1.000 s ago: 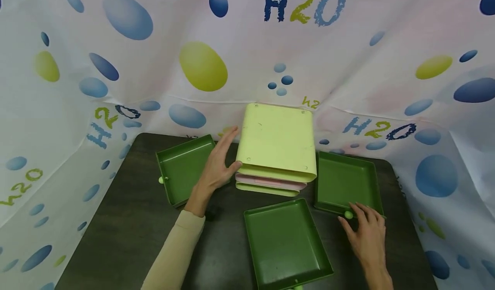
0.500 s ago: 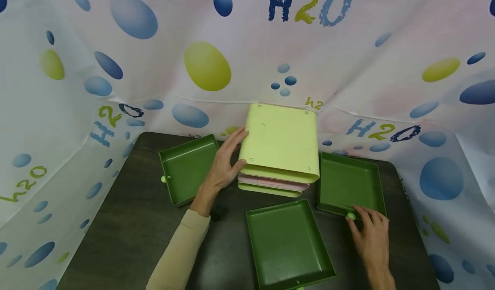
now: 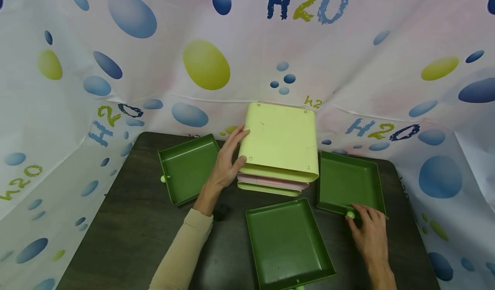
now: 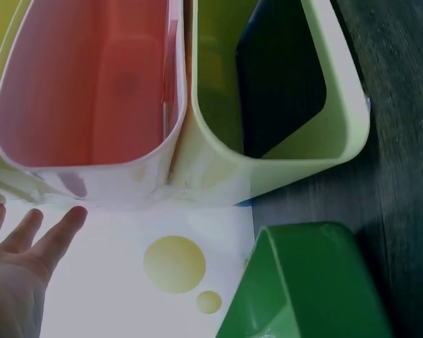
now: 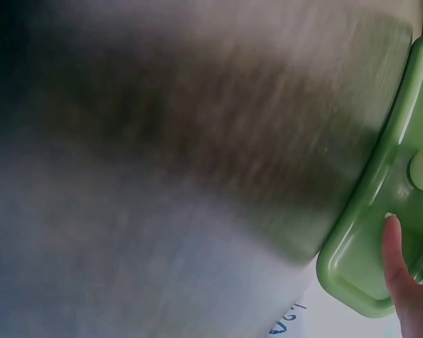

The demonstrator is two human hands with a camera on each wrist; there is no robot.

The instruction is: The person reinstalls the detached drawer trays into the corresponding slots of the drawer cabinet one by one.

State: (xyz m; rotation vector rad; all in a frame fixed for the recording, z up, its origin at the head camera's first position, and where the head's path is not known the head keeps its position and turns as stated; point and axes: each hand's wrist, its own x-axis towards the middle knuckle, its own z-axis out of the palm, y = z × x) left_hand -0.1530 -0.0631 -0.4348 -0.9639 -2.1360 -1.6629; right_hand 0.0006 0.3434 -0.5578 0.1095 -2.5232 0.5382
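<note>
My left hand (image 3: pixel 224 165) rests with fingers spread and extended against the left side of a stacked desk organizer (image 3: pixel 280 137). Its top shell is pale yellow, with a pink shell and another yellow one below. The left wrist view shows the pink shell (image 4: pixel 92 91) and a yellow-green shell (image 4: pixel 282 141) open at the front. At right, a dark green drawer (image 3: pixel 348 180) lies on the table. My right hand (image 3: pixel 372 238) is at its front, thumb and forefinger about its light green knob (image 3: pixel 350 215); another finger touches the drawer front (image 5: pixel 363 253). The exact grip is partly hidden.
Another green drawer (image 3: pixel 189 167) lies turned at the left, behind my left forearm. A third green drawer (image 3: pixel 288 242) lies in the front middle. The dark table (image 3: pixel 127 238) is enclosed by a white printed curtain (image 3: pixel 247 66) at the back and sides.
My left hand has moved right from just beside the organizer onto its side. My right thumb has closed in on the knob of the right drawer. The drawers look unmoved.
</note>
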